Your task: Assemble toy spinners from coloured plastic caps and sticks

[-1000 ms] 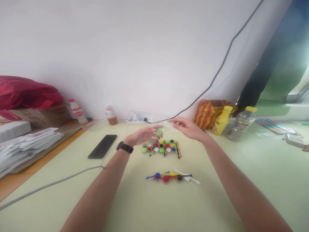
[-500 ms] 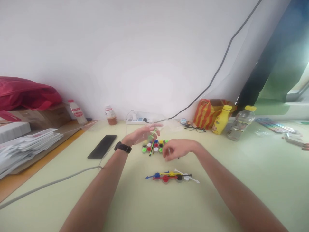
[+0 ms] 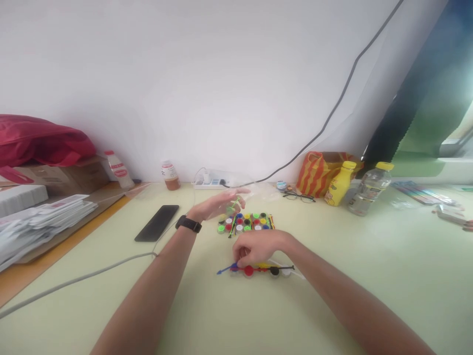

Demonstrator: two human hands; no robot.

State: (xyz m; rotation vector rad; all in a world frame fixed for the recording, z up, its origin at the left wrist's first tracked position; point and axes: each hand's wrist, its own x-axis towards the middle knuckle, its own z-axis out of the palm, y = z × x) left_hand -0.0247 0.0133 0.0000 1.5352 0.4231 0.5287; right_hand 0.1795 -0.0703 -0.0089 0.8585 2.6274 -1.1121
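Observation:
My left hand (image 3: 218, 203), wearing a black watch, is raised over the back of the table, its fingers closed on a light green arrow spinner (image 3: 234, 203). Nearer to me, my right hand (image 3: 258, 246) reaches down with thumb and fingertips pinched at a blue arrow spinner (image 3: 223, 269). Beside those fingertips lies a red arrow spinner (image 3: 249, 270), then a black one (image 3: 274, 270). Yellow and white spinners lie partly under my right hand. Behind them stand rows of small round pieces (image 3: 239, 229) in several colours, with more arrows laid among them.
A phone (image 3: 157, 223) and a grey cable (image 3: 92, 277) lie at left. Along the wall stand a drink bottle (image 3: 170, 176), a power strip (image 3: 209, 184), glasses (image 3: 299, 197), a striped bag (image 3: 310, 172), a yellow bottle (image 3: 339, 185) and a clear bottle (image 3: 369, 190). Envelopes (image 3: 55, 222) are stacked far left.
My right hand has come from the rows of round pieces toward me, down to the front arrows. The blue and red spinners have shifted slightly left. My left hand stays in place.

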